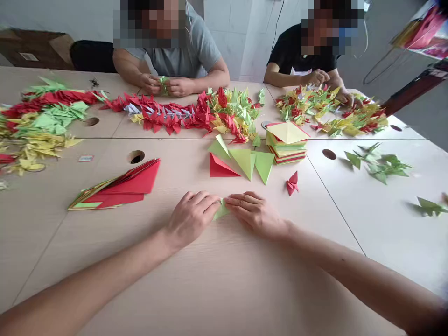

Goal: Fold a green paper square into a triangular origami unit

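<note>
A person's left hand [191, 219] and right hand [254, 214] reach in from the lower corners, palms down, forearms cut off by the frame. The fingers [208, 201] of both hands close on a small folded green origami paper [220, 211], pinching it from either side and hiding most of its shape. Just ahead of the fingers lie green paper triangles [241, 161] and a red paper crane [292, 183]; a fanned red paper pile [119, 186] sits to their left. The pale wood surface [224, 289] runs below them.
</note>
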{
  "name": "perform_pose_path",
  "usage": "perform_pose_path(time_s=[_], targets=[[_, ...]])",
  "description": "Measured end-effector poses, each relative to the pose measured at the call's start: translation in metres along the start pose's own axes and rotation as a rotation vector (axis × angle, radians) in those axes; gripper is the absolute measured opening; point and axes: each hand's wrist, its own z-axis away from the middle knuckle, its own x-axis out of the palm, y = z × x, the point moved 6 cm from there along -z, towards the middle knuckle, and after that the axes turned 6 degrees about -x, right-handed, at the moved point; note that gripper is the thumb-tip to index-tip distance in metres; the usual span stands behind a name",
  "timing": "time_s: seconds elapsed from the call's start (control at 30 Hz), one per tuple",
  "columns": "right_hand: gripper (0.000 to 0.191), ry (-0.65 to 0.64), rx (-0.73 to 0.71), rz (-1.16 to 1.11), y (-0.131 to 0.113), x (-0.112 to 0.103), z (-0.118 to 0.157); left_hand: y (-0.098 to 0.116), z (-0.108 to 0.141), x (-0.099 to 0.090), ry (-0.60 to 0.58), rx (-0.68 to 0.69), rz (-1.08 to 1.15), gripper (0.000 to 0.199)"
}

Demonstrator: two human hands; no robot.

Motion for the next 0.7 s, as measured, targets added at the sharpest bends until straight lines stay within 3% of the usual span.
perform_pose_path(time_s=[0.13,0.27,0.4,0.57,0.7], targets=[[0.043,-0.088,0.022,-0.042,0.000,-0.002,0.007,0.001,0.002,-0.002,-0.015,0.021,0.056,0.026],[0.070,-0.232,0.012,-0.089,0.000,-0.002,0.015,0.001,0.003,-0.001,-0.022,0.013,0.065,0.028],[0.079,-0.318,-0.028,-0.118,0.004,-0.002,0.021,0.003,0.005,-0.001,-0.041,0.022,0.014,0.032],[0.078,-0.326,-0.042,-0.128,0.009,-0.010,0.034,0.002,0.007,0.001,-0.108,0.016,-0.013,0.039],[0.055,-0.253,0.011,-0.137,0.005,-0.020,0.033,0.001,0.010,0.001,-0.206,0.068,0.037,0.037]])
